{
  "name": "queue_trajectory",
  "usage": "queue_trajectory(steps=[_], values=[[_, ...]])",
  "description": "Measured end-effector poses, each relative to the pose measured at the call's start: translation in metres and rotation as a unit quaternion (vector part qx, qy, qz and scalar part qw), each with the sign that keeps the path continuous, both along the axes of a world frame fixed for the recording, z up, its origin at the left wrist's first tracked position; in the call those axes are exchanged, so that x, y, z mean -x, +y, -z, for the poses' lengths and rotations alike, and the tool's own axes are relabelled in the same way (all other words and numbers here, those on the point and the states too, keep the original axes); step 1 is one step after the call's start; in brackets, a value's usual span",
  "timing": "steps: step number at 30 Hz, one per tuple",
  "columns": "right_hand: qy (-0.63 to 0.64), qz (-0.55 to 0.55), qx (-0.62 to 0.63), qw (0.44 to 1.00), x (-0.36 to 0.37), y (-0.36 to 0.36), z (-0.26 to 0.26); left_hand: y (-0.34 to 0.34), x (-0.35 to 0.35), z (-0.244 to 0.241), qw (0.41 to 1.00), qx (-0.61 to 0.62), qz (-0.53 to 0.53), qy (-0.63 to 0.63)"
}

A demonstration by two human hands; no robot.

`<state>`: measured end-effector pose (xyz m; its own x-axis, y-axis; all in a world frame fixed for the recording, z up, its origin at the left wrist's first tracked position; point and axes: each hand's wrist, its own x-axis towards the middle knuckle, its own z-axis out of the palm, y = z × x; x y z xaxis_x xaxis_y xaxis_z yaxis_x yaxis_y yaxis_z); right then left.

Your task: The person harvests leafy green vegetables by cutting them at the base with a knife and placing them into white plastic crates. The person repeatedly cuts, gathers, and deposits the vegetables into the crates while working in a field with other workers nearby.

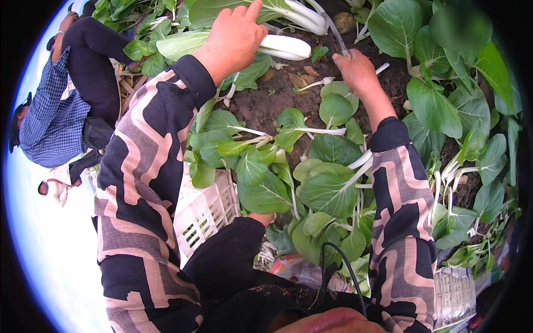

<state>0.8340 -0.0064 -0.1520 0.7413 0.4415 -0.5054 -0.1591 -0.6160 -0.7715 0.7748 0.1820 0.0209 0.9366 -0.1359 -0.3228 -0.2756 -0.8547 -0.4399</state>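
Observation:
My left hand (235,43) is closed over a bok choy (287,47), its smooth white base pointing right and its green leaf trailing left. Just beyond it lies another bok choy (306,18) with several white stalks. My right hand (357,71) is low over the brown soil, its fingers around the end of a thin, curved grey tool or tube (333,31); which of the two, I cannot tell. A short white stalk (382,68) shows beside that hand. Loose leaves with pale stems (329,130) lie on the soil between my forearms.
Leafy bok choy plants (433,104) stand along the right. A white plastic crate (206,208) is at lower left, another crate (454,295) at lower right. On the left, a person in a checked shirt (58,129) crouches, with another person (58,185) farther off.

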Motion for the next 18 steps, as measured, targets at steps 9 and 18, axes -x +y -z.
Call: queue_trajectory(steps=[9,18], values=[[-0.093,-0.093,0.03,0.991,0.023,0.004,0.002,-0.04,-0.035,0.023,0.994,0.1,-0.01,0.049],[0.277,0.066,-0.118,0.951,0.025,-0.013,-0.007,0.032,-0.001,0.081,0.967,0.083,-0.187,0.153]])
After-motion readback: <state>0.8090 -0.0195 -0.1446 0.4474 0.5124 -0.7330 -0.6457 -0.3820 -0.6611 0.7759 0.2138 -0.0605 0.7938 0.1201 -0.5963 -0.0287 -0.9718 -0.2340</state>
